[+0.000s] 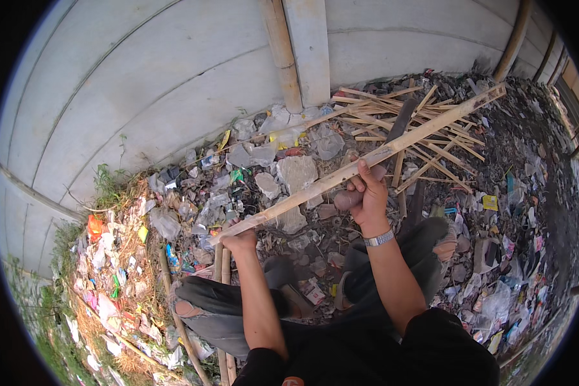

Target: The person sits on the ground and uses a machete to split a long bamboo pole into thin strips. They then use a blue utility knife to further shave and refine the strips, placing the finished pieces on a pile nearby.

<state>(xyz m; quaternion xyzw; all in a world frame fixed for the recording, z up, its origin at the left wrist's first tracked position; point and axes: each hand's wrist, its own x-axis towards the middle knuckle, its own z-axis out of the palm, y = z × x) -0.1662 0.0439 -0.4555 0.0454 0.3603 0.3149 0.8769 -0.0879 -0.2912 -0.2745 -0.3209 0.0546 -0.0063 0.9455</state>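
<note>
A long, pale split bamboo strip slants across in front of me, its far end up to the right. My left hand is closed around its near, lower end. Farther along, my right hand has its thumb against the strip, with its fingers curled. That same hand also appears to hold a machete: a rounded brown wooden handle sticks out beside the fingers, and a dark blade shows beyond the strip. The strip hides the part between handle and blade.
Many split bamboo strips lie piled at the far right. Broken concrete lumps and litter cover the ground around me. A grey concrete wall with a bamboo pole stands ahead. Bamboo poles lie beside my left leg.
</note>
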